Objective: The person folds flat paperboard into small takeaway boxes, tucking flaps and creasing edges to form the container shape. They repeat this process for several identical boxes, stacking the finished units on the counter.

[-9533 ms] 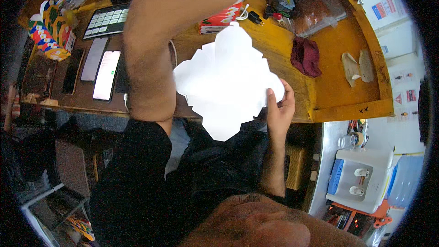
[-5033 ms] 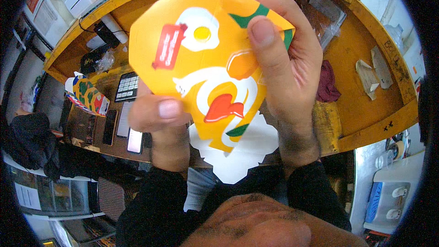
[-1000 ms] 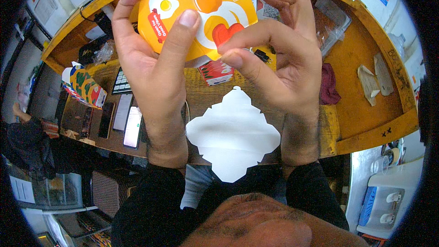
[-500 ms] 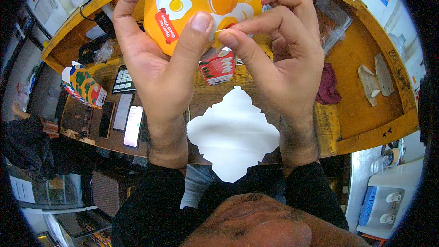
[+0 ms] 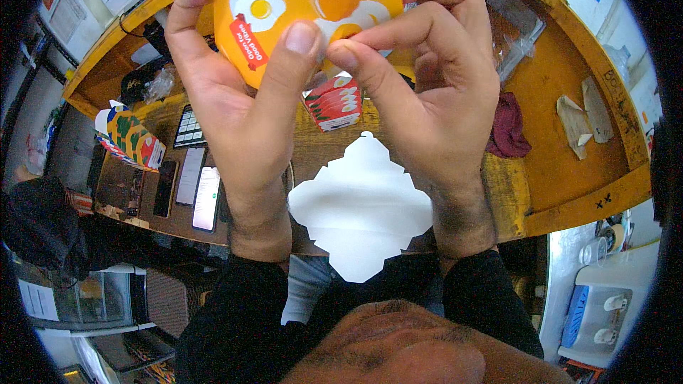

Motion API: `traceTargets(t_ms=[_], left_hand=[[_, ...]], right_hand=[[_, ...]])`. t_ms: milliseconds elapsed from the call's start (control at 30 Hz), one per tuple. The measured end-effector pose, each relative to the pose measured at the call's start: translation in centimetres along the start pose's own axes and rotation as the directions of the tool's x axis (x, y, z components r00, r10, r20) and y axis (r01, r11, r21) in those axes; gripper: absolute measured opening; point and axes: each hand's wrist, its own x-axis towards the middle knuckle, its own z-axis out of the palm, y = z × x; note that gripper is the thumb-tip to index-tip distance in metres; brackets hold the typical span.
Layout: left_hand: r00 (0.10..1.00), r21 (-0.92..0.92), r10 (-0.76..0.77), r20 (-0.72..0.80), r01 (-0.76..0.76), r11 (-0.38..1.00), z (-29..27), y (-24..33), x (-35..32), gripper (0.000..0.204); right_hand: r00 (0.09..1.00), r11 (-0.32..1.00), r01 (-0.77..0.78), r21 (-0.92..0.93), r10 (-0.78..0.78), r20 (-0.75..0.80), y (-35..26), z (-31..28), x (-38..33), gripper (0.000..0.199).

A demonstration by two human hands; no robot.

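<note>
My left hand [image 5: 263, 92] is closed around an orange printed card piece [image 5: 284, 28] with egg pictures and a red label, held up above the table. Its thumb lies across the printed face. Thumb and forefinger of my right hand [image 5: 427, 64] are pinched together at the card's lower edge; exactly what lies between the tips is hidden. Below, between my wrists, is a flat white die-cut blank [image 5: 359, 206], reaching over the table's near edge. A small red patterned box [image 5: 334, 105] stands behind it, partly covered by my hands.
Several phones [image 5: 206, 199] lie at the left, beside a colourful printed carton [image 5: 130, 135]. A maroon cloth [image 5: 508, 128] and torn brown paper [image 5: 573, 126] lie at the right. A raised yellow rim [image 5: 583, 213] borders the table [image 5: 505, 192].
Both hands and the orange card have shifted slightly left. A thin pale edge seen at my right fingertips earlier is no longer visible.
</note>
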Motion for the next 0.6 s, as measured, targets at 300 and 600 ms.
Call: traceTargets(t_ms=[300,600], left_hand=[[0.993,0.139,-0.111,-0.042,0.116,0.983,2.2,0.7,0.2,0.086],[0.988,0.089,-0.012,0.156,-0.002,0.996,-0.8,-1.6,-0.1,0.082]], right_hand=[[0.967,0.967,-0.242,-0.074,0.247,0.067,-0.8,-1.0,0.8,0.036],[0.967,0.908,-0.213,0.361,0.248,-0.053,0.7,0.3,0.8,0.053]])
